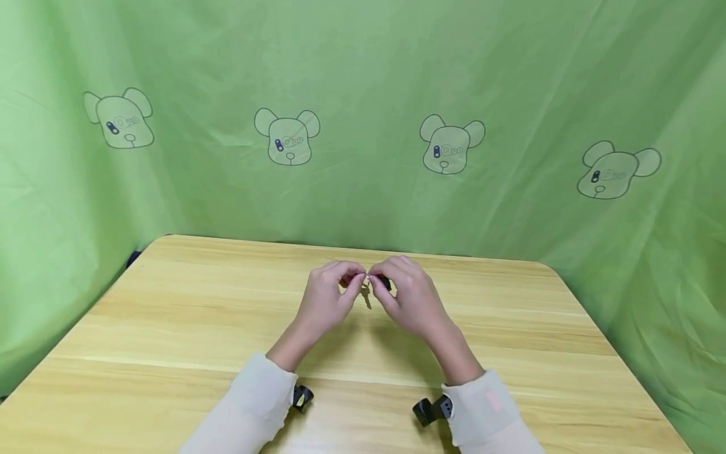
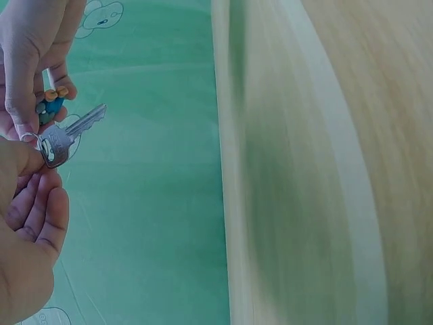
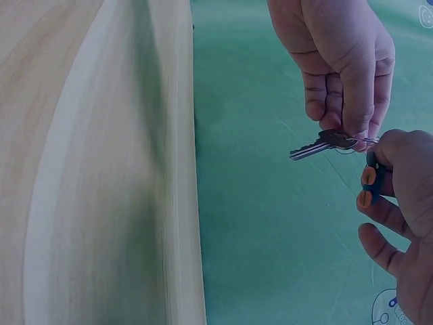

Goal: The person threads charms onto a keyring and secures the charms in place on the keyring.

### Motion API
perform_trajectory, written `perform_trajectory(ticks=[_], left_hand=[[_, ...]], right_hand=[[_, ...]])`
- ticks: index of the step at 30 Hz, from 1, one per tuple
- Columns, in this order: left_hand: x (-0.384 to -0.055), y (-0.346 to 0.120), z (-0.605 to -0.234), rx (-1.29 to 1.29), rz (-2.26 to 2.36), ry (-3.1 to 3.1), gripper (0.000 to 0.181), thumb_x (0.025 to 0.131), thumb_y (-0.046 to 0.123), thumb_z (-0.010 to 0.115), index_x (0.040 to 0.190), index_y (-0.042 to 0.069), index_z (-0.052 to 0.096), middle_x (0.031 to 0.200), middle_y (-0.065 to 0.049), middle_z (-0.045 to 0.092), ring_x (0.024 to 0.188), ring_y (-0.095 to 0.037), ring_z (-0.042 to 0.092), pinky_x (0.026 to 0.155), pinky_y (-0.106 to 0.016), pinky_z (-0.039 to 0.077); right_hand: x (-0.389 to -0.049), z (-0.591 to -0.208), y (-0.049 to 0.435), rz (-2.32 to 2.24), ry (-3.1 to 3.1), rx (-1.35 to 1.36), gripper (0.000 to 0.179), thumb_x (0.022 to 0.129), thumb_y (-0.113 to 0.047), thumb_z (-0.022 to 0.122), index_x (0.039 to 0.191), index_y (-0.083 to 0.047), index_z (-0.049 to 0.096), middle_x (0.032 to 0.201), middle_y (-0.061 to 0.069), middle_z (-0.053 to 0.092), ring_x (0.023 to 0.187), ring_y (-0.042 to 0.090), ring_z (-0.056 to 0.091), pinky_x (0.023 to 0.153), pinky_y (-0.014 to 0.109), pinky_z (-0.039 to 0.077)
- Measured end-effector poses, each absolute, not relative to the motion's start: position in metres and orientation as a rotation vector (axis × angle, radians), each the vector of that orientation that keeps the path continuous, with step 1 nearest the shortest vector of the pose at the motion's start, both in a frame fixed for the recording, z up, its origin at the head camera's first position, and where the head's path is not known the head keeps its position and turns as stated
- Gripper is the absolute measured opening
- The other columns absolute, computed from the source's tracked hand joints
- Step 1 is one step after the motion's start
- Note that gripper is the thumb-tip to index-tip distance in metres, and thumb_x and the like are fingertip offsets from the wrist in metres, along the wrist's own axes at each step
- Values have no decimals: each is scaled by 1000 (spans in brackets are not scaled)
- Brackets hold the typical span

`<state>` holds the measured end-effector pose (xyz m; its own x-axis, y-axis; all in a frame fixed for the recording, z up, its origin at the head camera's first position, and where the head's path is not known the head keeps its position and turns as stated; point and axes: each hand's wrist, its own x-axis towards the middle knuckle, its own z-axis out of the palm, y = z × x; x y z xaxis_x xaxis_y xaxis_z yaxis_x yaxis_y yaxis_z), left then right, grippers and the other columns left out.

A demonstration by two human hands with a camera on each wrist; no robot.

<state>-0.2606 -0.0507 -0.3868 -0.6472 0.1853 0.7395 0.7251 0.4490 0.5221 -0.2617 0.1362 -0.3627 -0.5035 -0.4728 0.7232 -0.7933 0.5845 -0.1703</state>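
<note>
In the head view my left hand (image 1: 329, 291) and right hand (image 1: 409, 291) meet at their fingertips above the table. A silver key (image 2: 66, 137) hangs on a thin metal key ring (image 3: 367, 141) between them. My left thumb and finger pinch the ring close to the key's head; the key (image 3: 318, 144) points down towards the table. A small blue charm with orange tips (image 2: 53, 105) lies in the fingers of my right hand, which pinch at the other side of the ring. Its top is hidden behind the right thumb.
Under the hands spreads a light wooden table (image 1: 170, 328) with rounded far corners. A green curtain (image 1: 363, 57) with printed bear heads encloses the back and sides. Black wrist camera mounts (image 1: 431, 411) sit at both grey sleeves (image 1: 482, 410).
</note>
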Motion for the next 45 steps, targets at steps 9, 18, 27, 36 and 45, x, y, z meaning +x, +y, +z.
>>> perform_trajectory(ticks=[9,18,27,36,45], left_hand=[[-261,-56,-380,-784,-1149,-2124,5,94,-1,68,95,0,74,83,-7,73,73,-15,67,68,-26,58],[-262,-59,-377,-774,-1173,-2123,5,94,-1,68,94,-1,73,81,-7,73,71,-15,66,66,-24,57],[-262,-58,-376,-692,-1294,-2143,6,94,-1,67,93,-2,73,78,-5,71,69,-13,65,65,-23,57],[-259,-57,-374,-542,-1481,-2189,6,94,1,68,93,0,73,76,-2,70,67,-12,63,63,-25,57],[-259,-58,-377,-479,-1524,-2275,6,94,2,68,94,0,73,77,-2,69,70,-13,64,68,-26,58]], right_hand=[[-260,-362,135,655,-2206,1006,4,94,-7,70,95,-7,73,93,3,71,87,19,63,76,36,55],[-259,-360,135,668,-2214,1004,5,95,-8,69,95,-7,74,93,3,71,87,19,64,76,36,56],[-260,-362,133,680,-2200,1010,4,94,-6,70,96,-6,74,92,3,71,87,19,63,76,36,55],[-259,-364,132,726,-2228,1008,4,95,-7,70,96,-7,74,92,2,71,86,16,63,75,34,55],[-256,-363,133,921,-2445,965,6,98,-9,68,98,-9,73,90,-3,68,82,10,62,67,31,54]])
